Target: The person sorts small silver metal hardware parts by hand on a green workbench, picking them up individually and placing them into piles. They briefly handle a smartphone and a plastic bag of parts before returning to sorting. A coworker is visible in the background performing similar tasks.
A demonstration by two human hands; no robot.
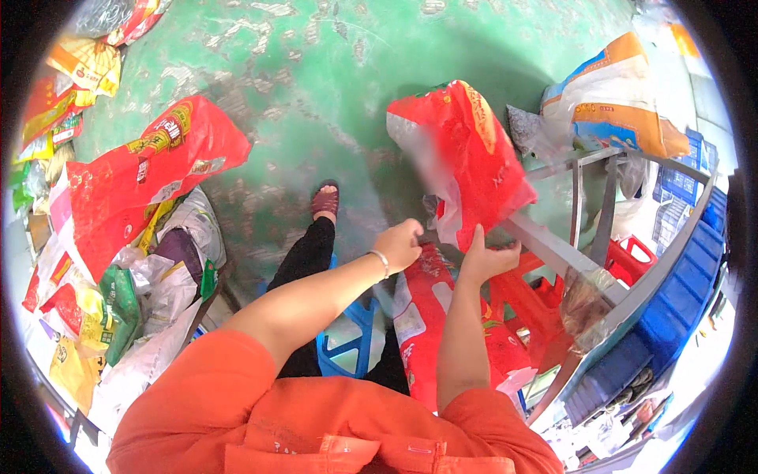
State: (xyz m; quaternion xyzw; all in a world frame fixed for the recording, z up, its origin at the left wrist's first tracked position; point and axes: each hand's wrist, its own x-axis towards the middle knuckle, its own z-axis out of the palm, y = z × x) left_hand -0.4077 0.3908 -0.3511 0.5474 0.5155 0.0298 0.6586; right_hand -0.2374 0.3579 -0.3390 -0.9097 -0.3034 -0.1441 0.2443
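Observation:
A red printed plastic bag [482,150] with a clear, partly blurred side is in front of me, right of the middle. My right hand [491,259] is at its lower edge, thumb and fingers apart, seeming to touch the plastic. To the left, my left hand [399,246], with a bracelet at the wrist, has its fingers curled in. Whatever may be inside those fingers is hidden. Below both hands, another red and white bag [422,316] lies close to my legs, partly covered by my right forearm.
A red stool [527,296] and a metal frame [564,257] stand at my right, beside a blue crate [671,316]. A white, orange and blue sack [616,103] is beyond. Left, a large red bag [158,174] tops heaped packaging. A blue stool [347,340] is under me.

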